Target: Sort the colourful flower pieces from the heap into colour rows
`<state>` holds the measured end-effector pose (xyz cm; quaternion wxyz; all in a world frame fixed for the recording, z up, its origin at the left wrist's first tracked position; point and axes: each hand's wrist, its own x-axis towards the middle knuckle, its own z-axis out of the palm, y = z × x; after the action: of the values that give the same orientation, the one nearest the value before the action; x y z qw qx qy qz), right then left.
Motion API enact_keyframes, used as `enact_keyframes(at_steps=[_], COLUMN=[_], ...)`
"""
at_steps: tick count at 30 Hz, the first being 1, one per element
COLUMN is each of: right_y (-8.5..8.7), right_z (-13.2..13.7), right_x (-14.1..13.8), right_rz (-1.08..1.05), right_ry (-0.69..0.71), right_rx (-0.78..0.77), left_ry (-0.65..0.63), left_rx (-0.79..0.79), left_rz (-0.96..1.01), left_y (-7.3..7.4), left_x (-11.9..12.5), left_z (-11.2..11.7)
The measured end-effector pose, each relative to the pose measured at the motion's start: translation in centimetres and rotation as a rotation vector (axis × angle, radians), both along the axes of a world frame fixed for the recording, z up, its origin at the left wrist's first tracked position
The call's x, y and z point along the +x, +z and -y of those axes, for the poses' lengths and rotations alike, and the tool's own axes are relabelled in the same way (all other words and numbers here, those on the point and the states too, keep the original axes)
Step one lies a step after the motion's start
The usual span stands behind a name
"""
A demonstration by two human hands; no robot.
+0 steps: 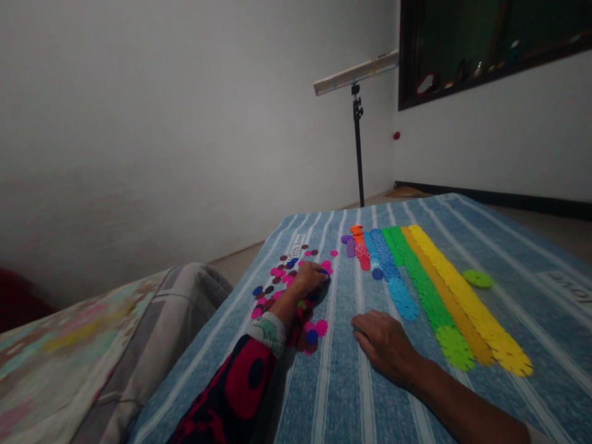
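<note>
My left hand [311, 276], below a red and black sleeve, reaches over a scattered pile of notched plastic discs. Its fingers are pinched on a blue disc [327, 275] at the right side of the pile. Pink discs [321, 327], along with brown and blue ones, lie loose around and under that hand, partly hidden by it. My right hand [383, 345] rests on the striped cloth with its fingers loosely bent and a gap at the thumb; nothing shows in it. Beyond it, overlapping light blue discs [401, 298] form the near end of a row.
Long overlapping rows of green discs [423, 290], orange-yellow discs [446, 296] and yellow discs [476, 308] run across the blue striped cloth [522, 271]. Shorter red discs [362, 253] lie farther back. A lime disc stack [478, 279] sits at right. Behind stands a lamp pole [359, 154].
</note>
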<state>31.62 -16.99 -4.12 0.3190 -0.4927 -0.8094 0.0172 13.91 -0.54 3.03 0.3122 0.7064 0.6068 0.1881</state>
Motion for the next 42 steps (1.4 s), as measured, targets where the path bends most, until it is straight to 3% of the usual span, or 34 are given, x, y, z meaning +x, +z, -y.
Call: enact_keyframes(at_steps=[7,12,26,35,42], right_y=[0.3,0.6,0.7,0.6,0.5], right_z=[-0.1,-0.1,-0.2,-0.2,-0.2], right_x=[0.0,-0.1,-0.2,-0.1,0.0], right_rz=[0.025,0.024,0.041,0.036,0.027], right_ry=[-0.005,-0.01,-0.011,-0.011,-0.005], right_rx=[-0.011,-0.015,0.003,0.001,-0.018], left_ry=[-0.35,-0.473,-0.487,-0.333,-0.31], left_rx=[0.109,0.213,0.309,0.35,0.353], left_rz=[-0.075,-0.158,-0.247,-0.167,-0.174], left_y=[-0.5,-0.8,-1.7,-3.0,-3.6], left_x=[5.2,8.8,12.1,12.0,11.5], left_z=[1.0,1.9,1.3,1.3,1.7])
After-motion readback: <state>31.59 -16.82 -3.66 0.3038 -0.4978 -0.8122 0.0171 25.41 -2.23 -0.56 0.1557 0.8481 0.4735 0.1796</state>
